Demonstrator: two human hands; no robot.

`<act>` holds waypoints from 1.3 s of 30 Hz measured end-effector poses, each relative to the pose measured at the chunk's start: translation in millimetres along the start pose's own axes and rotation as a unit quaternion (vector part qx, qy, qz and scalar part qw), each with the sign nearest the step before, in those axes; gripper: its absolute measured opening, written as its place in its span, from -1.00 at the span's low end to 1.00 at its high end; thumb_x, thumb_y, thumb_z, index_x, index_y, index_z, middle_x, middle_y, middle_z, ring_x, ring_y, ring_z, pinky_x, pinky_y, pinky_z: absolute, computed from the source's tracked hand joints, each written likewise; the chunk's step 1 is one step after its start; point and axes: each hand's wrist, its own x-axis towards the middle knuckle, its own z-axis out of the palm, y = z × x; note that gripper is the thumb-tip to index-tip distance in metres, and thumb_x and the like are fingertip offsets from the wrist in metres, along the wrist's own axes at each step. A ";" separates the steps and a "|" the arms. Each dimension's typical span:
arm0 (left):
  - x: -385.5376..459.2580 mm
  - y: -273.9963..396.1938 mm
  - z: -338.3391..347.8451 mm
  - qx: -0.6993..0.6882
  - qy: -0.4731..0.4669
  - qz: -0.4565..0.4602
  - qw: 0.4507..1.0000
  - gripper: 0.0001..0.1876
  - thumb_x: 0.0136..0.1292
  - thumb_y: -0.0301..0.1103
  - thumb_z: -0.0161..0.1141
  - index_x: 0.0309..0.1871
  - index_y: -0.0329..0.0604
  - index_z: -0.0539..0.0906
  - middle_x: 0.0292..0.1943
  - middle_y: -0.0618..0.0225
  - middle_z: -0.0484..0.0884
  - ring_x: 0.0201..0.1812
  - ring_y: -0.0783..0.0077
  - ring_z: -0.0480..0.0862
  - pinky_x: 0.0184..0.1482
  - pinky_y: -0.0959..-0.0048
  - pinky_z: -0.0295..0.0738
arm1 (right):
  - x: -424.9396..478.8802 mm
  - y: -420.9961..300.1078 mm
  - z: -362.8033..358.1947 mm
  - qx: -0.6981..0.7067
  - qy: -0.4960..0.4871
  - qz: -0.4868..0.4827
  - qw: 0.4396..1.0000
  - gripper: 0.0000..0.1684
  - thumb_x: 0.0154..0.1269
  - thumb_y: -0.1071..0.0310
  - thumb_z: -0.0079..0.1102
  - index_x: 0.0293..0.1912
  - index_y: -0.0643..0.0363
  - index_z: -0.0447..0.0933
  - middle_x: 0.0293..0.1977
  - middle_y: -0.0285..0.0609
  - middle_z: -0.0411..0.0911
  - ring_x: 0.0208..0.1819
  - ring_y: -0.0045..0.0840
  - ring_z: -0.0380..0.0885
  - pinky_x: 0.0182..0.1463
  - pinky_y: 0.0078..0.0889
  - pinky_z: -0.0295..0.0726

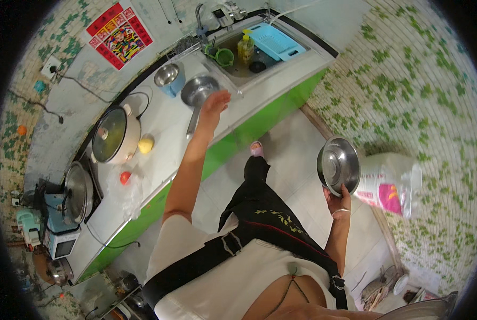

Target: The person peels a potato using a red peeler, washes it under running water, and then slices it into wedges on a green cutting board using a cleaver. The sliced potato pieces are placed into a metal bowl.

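My right hand (338,200) grips the rim of a round stainless steel bowl (334,166), which is tilted with its inside showing. I see nothing inside the bowl. Over the counter, my left hand (216,103) is stretched out beside a steel ladle-like pan (196,86), with nothing visible in it. The forearm passes close by the pan's long handle (193,122). Whether the left hand touches the pan cannot be told. A light blue cup with a steel inside (169,80) stands left of the pan.
The sink (232,74) holds a yellow soap bottle (245,49), a green strainer (224,57) and a blue draining tray (278,41). An electric pot (111,134), a yellow fruit (146,145) and a plastic bag (124,192) with a red tomato-like item are on the counter (158,156). A printed sack (390,184) leans right.
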 end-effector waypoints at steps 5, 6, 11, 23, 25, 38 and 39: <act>248.6 -86.0 -76.1 0.025 0.142 -0.022 0.989 -0.51 0.29 -0.40 0.13 0.29 -0.21 0.36 0.25 0.21 0.43 0.16 0.32 0.51 0.17 0.38 0.38 | 103.6 -28.0 93.0 -0.020 0.047 0.015 0.999 -0.42 0.31 0.23 0.13 0.26 0.17 0.25 0.21 -0.07 0.38 0.21 -0.14 0.38 0.21 -0.04 0.47; 289.8 -90.8 -74.3 0.071 0.181 -0.030 0.981 -0.48 0.29 -0.40 0.12 0.31 -0.23 0.33 0.26 0.15 0.41 0.19 0.24 0.48 0.18 0.33 0.37 | 119.3 -37.1 105.7 -0.023 0.062 0.000 0.998 -0.43 0.31 0.24 0.11 0.26 0.18 0.25 0.22 -0.04 0.37 0.21 -0.12 0.38 0.23 0.00 0.45; 406.6 -110.7 -88.5 0.466 0.262 -0.008 0.845 -0.38 0.27 -0.41 0.11 0.39 -0.27 0.22 0.29 -0.02 0.33 0.24 -0.02 0.41 0.23 0.14 0.34 | 189.6 -73.8 147.4 0.036 0.144 -0.015 0.989 -0.44 0.32 0.28 0.07 0.25 0.22 0.23 0.20 0.12 0.34 0.21 -0.02 0.36 0.29 0.07 0.41; 432.1 -122.9 8.2 -0.072 0.332 -0.065 0.938 -0.87 0.29 -0.54 -0.02 -0.13 -0.22 0.49 -0.31 0.16 0.53 -0.32 0.19 0.57 -0.26 0.26 0.52 | 346.9 -142.3 267.0 -0.092 0.174 0.064 0.978 -0.33 0.35 0.25 0.06 0.32 0.30 0.07 0.24 0.17 0.25 0.22 -0.01 0.32 0.33 0.04 0.36; 464.5 -132.7 25.5 -0.400 0.342 -0.164 0.835 -0.86 0.34 -0.54 -0.07 -0.10 -0.25 0.49 -0.29 0.19 0.54 -0.30 0.28 0.57 -0.27 0.34 0.57 | 367.7 -158.3 292.1 -0.118 0.122 0.071 0.983 -0.35 0.39 0.23 0.02 0.32 0.31 0.06 0.24 0.18 0.25 0.21 -0.03 0.34 0.29 -0.02 0.43; 484.6 -138.8 34.6 -0.629 0.264 -0.123 0.721 -0.68 0.43 -0.42 -0.15 0.08 -0.53 0.42 -0.04 0.02 0.56 -0.08 0.16 0.61 -0.02 0.35 0.66 | 460.5 -213.0 327.6 -0.233 0.128 0.095 0.959 -0.32 0.37 0.19 0.04 0.31 0.33 0.05 0.26 0.15 0.21 0.17 -0.01 0.39 0.14 -0.01 0.58; 481.9 -134.9 33.4 -0.637 0.242 -0.109 0.724 -0.67 0.42 -0.42 -0.14 0.09 -0.54 0.42 -0.03 0.00 0.55 -0.06 0.16 0.60 0.00 0.35 0.65 | 463.7 -213.1 329.4 -0.238 0.129 0.097 0.958 -0.31 0.37 0.20 0.05 0.31 0.33 0.05 0.26 0.15 0.20 0.18 -0.01 0.38 0.15 0.00 0.58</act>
